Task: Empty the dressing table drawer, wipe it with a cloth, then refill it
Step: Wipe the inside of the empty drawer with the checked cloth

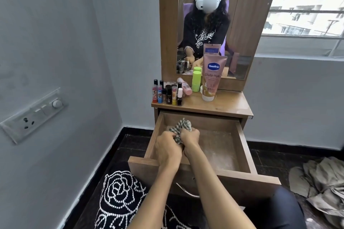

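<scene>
The wooden drawer of the dressing table stands pulled out, its dusty floor bare. A crumpled green-and-white checked cloth is bunched over the drawer's left half. My left hand and my right hand both grip the cloth, knuckles close together. On the tabletop stand several small lipstick and nail-polish bottles, a pink bottle, a green stick and a pink Vaseline tube.
A mirror rises behind the tabletop. A grey wall with a switch plate lies on the left. A heap of beige fabric lies on the dark floor at the right. A window is at the upper right.
</scene>
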Demonstrator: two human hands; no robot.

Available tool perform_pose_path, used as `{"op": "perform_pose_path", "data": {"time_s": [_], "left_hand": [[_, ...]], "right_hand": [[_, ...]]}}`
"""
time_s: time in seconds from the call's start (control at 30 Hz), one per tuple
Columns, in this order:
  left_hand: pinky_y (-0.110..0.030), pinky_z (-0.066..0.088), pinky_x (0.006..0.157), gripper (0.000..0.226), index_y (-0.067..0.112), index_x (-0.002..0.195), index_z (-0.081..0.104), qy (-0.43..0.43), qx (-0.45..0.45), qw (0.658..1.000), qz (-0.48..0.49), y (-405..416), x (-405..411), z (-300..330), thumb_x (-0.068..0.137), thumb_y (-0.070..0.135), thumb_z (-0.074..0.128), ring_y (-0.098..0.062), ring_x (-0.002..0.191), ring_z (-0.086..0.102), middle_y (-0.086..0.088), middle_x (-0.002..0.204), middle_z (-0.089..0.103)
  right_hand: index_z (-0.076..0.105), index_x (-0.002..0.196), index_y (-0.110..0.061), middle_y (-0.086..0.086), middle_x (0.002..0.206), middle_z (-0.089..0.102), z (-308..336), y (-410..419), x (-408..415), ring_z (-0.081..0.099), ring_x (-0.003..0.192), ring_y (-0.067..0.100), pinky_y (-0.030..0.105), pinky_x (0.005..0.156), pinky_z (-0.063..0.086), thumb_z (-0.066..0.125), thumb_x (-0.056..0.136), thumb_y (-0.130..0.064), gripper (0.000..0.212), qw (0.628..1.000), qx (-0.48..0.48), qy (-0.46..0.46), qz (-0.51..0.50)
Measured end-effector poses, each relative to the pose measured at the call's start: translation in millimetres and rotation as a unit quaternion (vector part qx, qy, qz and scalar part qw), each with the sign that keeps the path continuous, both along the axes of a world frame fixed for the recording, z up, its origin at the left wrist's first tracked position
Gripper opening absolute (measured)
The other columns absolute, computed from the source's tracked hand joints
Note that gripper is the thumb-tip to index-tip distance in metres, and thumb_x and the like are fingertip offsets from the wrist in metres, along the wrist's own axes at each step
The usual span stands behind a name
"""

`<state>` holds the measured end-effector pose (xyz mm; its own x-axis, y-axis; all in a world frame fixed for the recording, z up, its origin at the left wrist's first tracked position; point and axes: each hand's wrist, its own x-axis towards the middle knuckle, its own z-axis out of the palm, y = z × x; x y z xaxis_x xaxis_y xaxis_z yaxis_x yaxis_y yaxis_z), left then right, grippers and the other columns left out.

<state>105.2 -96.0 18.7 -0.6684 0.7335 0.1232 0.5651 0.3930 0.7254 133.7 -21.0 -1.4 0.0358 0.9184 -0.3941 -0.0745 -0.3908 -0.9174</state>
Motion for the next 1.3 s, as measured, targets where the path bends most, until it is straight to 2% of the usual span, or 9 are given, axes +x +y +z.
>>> {"op": "perform_pose_path", "data": {"time_s": [0.17,0.3,0.43,0.57,0.7,0.8,1.0,1.2,1.3], "left_hand": [[-0.029,0.052,0.066,0.006,0.018,0.080,0.072,-0.006,-0.031,0.999,0.009,2,-19,5,0.076,0.015,0.070,-0.021,0.084,0.065,-0.001,0.087,0.069],[-0.029,0.054,0.075,0.020,0.022,0.079,0.066,-0.023,-0.032,0.999,-0.023,7,-44,4,0.067,0.018,0.082,-0.018,0.086,0.066,0.001,0.088,0.070],[-0.029,0.051,0.084,0.034,0.016,0.109,0.065,-0.002,-0.018,0.999,-0.044,13,-64,0,0.077,0.019,0.075,-0.017,0.098,0.064,0.002,0.105,0.068],[-0.031,0.048,0.090,0.033,0.014,0.123,0.058,0.015,-0.026,0.999,-0.032,18,-77,-4,0.091,0.012,0.057,-0.022,0.112,0.060,-0.004,0.122,0.063],[-0.034,0.048,0.090,0.035,0.014,0.127,0.056,0.022,-0.038,0.998,-0.046,17,-79,-12,0.093,0.008,0.050,-0.026,0.113,0.059,-0.007,0.123,0.062],[-0.036,0.049,0.090,0.033,0.015,0.126,0.057,0.023,-0.041,0.996,-0.070,18,-79,-18,0.093,0.012,0.051,-0.026,0.111,0.059,-0.006,0.120,0.063],[-0.037,0.049,0.085,0.031,0.016,0.122,0.058,0.053,-0.075,0.991,-0.094,21,-78,-24,0.095,0.011,0.043,-0.028,0.105,0.060,-0.008,0.114,0.064],[-0.037,0.050,0.081,0.030,0.014,0.120,0.057,0.089,-0.085,0.988,-0.089,21,-78,-29,0.096,0.012,0.039,-0.028,0.100,0.061,-0.008,0.110,0.064],[-0.037,0.050,0.081,0.031,0.016,0.119,0.058,0.080,-0.075,0.989,-0.095,22,-80,-29,0.096,0.013,0.037,-0.027,0.100,0.061,-0.006,0.110,0.063]], "right_hand": [[0.065,0.108,-0.006,0.010,0.104,0.069,1,10,-11,0.064,0.089,0.023,0.027,0.074,0.049,0.058,0.085,-0.007,0.025,0.998,0.025,-0.052,0.021],[0.064,0.110,-0.011,0.009,0.106,0.067,3,19,-13,0.063,0.099,0.024,0.029,0.083,0.049,0.062,0.084,-0.009,0.027,0.992,0.045,-0.116,0.025],[0.065,0.108,-0.012,0.010,0.106,0.069,-1,27,-15,0.064,0.099,0.024,0.029,0.084,0.049,0.070,0.080,-0.013,0.028,0.987,0.045,-0.150,0.033],[0.062,0.100,-0.013,0.009,0.104,0.068,-7,32,-17,0.063,0.101,0.026,0.033,0.086,0.049,0.075,0.077,-0.028,0.030,0.984,0.061,-0.166,0.021],[0.054,0.120,-0.006,0.014,0.122,0.059,-7,38,-22,0.055,0.113,0.032,0.037,0.093,0.042,0.056,0.088,-0.044,0.050,0.984,0.054,-0.167,0.032],[0.048,0.127,-0.001,0.018,0.130,0.052,-9,42,-21,0.050,0.117,0.034,0.036,0.095,0.039,0.041,0.097,-0.035,0.046,0.973,0.046,-0.211,0.081],[0.057,0.118,-0.005,0.016,0.121,0.058,-11,44,-31,0.056,0.111,0.034,0.039,0.092,0.047,0.051,0.095,-0.022,0.029,0.890,0.118,-0.384,0.214],[0.056,0.119,-0.006,0.012,0.123,0.059,-1,49,-44,0.059,0.112,0.028,0.036,0.088,0.050,0.049,0.093,-0.006,0.026,0.720,0.212,-0.565,0.343],[0.052,0.127,-0.008,0.010,0.136,0.049,-2,58,-50,0.052,0.121,0.028,0.041,0.095,0.047,0.050,0.093,-0.009,0.034,0.673,0.215,-0.586,0.396]]}}
